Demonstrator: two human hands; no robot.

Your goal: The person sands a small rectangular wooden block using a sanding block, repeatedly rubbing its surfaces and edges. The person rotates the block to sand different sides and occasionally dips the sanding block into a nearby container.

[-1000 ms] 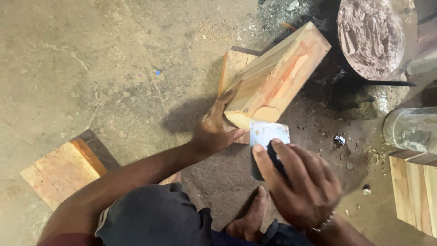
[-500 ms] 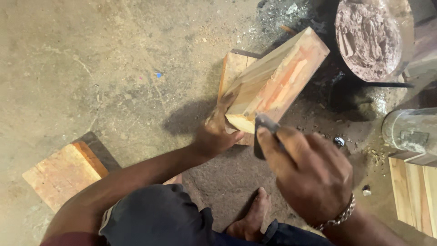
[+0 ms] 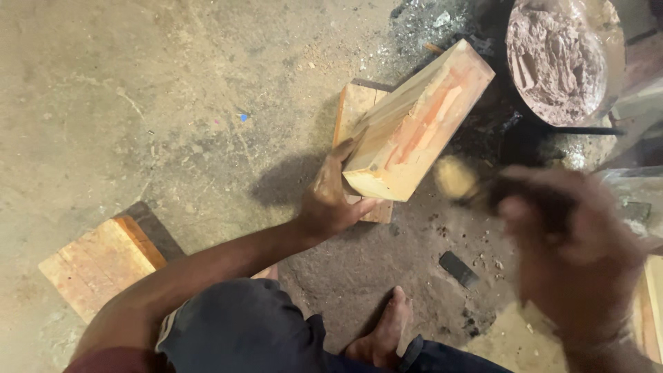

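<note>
On the bare concrete floor [image 3: 173, 103] in front of my knees, I am propping up a long wooden block [image 3: 414, 124] with my left hand [image 3: 331, 200], my fingers curling around its near lower corner and my thumb pressing against the end face, so the hand is closing firmly on the wood. It is tilting up and away from me, its far end rising toward the floor's upper right, and its broad face is showing pale orange smears. Under it a second flat piece of wood [image 3: 356, 114] is lying on the floor, touching the block's underside. My right hand [image 3: 573, 242] is hovering to the right of the block, apart from it, and it is so blurred that I cannot tell how far it is closing; something dark seems to be sitting in its grip with a yellowish blob [image 3: 454, 178] at the tip, just beside the block's near end. A round pan [image 3: 566, 62] of greyish-pink paste is standing near the upper right corner of the floor, well beyond the block. A small dark scrap [image 3: 458, 268] is lying between my right hand and my bare foot [image 3: 387, 331]. Another wooden block [image 3: 100, 262] is resting near the lower left, well apart from my hands.
</note>
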